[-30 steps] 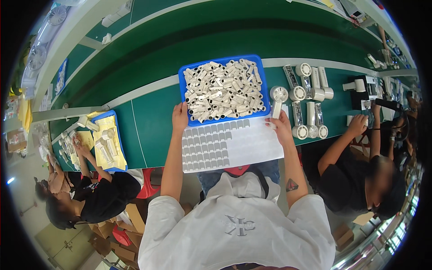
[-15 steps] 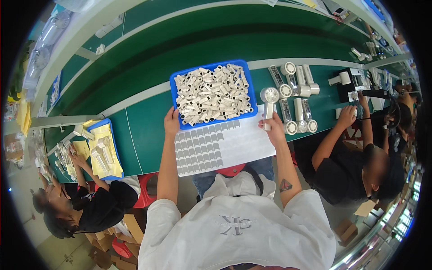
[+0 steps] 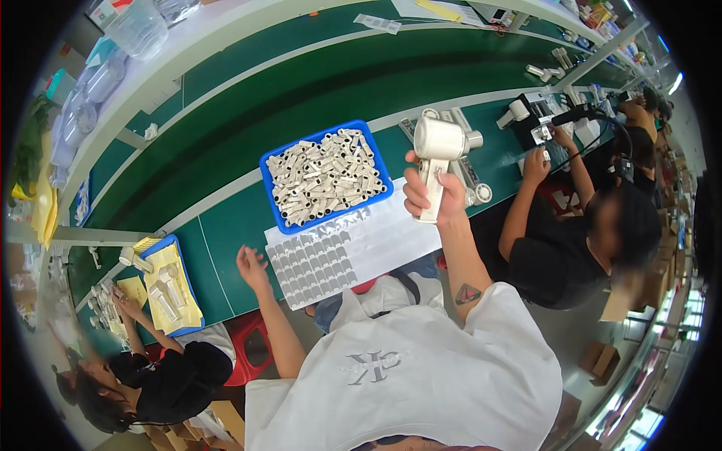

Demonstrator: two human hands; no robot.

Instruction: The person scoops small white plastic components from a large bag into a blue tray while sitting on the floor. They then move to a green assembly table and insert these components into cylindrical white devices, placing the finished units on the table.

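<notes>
My right hand is raised above the table, its fingers wrapped round the handle of a white handheld fan. The fan stands upright in the grip, its round head at the top. Lower and to the left, my left hand hovers by the edge of a sheet of grey stickers, fingers apart and holding nothing. Above that sheet sits a blue tray heaped with small white tubular plastic parts. More handheld fans lie behind my right hand, partly hidden by it.
To the left, another blue tray with yellow lining holds several white fans, next to a co-worker's hands. A co-worker on the right works at a black device. A shelf frame runs along the back.
My right hand has lifted the fan up from the sheet toward me. My left hand has left the blue tray's side and moved down and left. The view has shifted and tilted.
</notes>
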